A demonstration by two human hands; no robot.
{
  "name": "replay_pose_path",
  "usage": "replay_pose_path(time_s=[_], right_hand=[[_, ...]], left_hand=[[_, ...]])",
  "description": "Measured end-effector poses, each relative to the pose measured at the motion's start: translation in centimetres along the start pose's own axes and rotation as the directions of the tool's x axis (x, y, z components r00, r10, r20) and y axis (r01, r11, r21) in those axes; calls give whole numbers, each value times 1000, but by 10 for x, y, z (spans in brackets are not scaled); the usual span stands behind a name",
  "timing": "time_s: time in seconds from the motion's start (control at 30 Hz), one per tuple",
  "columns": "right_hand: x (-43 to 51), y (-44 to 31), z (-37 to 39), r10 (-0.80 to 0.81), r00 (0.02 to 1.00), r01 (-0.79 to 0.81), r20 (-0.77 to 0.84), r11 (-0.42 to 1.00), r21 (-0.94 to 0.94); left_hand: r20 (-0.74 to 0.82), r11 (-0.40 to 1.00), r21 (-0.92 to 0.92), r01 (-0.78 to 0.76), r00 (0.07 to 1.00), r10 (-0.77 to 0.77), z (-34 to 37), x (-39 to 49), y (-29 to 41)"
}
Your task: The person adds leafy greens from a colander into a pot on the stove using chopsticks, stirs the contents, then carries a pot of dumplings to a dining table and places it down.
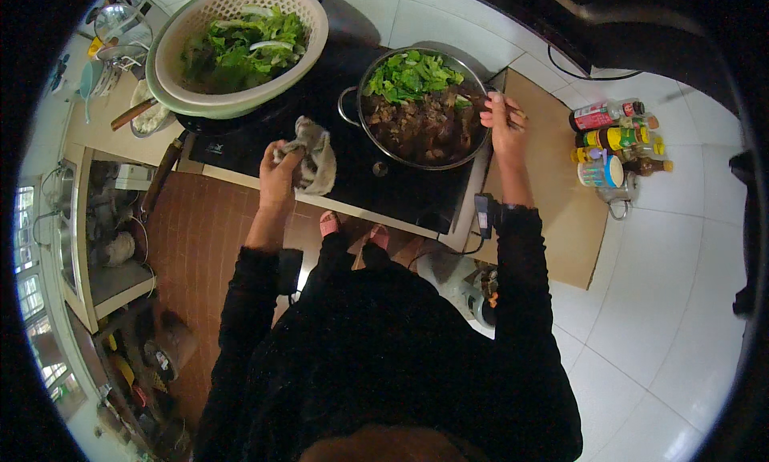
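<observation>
My left hand (pixel 279 176) grips a crumpled grey and white cloth (pixel 318 161) above the front of the black cooktop (pixel 240 143). To its right stands a two-handled metal pot (pixel 384 152) with dark, chunky cooked food (pixel 426 128) and chopped leafy greens (pixel 411 77) on top at the back. My right hand (pixel 506 122) is at the pot's right rim, its fingers closed around a thin utensil, probably chopsticks, that reaches over the pot. At the back left, a pale perforated colander (pixel 312 41) holds more leafy greens (pixel 240 53) inside a green basin (pixel 219 113).
A dark pan handle (pixel 165 167) juts past the cooktop's left front edge. Left of the basin is a bowl of pale food (pixel 149 116). Sauce bottles (pixel 613 138) and a lidded container (pixel 601 172) stand right of the tan board (pixel 541 191). A black plug on a cord (pixel 483 215) lies near my right forearm.
</observation>
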State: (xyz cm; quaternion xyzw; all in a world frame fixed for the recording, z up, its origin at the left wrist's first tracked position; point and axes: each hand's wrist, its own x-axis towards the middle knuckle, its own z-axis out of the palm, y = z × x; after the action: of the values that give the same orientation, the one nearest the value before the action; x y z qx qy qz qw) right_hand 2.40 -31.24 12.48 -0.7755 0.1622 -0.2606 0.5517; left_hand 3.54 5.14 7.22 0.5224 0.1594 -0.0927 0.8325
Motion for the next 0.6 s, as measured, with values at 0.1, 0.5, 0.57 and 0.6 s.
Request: replay_pose_path(time_s=[0.1, 0.5, 0.57, 0.6], right_hand=[[-3, -13, -16, -4, 999, 4, -45, 1000, -1], [-23, 8, -3, 132, 991, -133, -36, 990, -36], [-19, -1, -8, 145, 989, -144, 28, 989, -43], [-16, -7, -13, 141, 990, -142, -9, 989, -53]], left_hand=[[43, 999, -34, -39, 998, 40, 19, 23, -8], [122, 999, -7, 35, 992, -34, 65, 56, -24], [110, 999, 3, 50, 993, -50, 70, 59, -26], [93, 999, 26, 42, 995, -44, 71, 61, -27]])
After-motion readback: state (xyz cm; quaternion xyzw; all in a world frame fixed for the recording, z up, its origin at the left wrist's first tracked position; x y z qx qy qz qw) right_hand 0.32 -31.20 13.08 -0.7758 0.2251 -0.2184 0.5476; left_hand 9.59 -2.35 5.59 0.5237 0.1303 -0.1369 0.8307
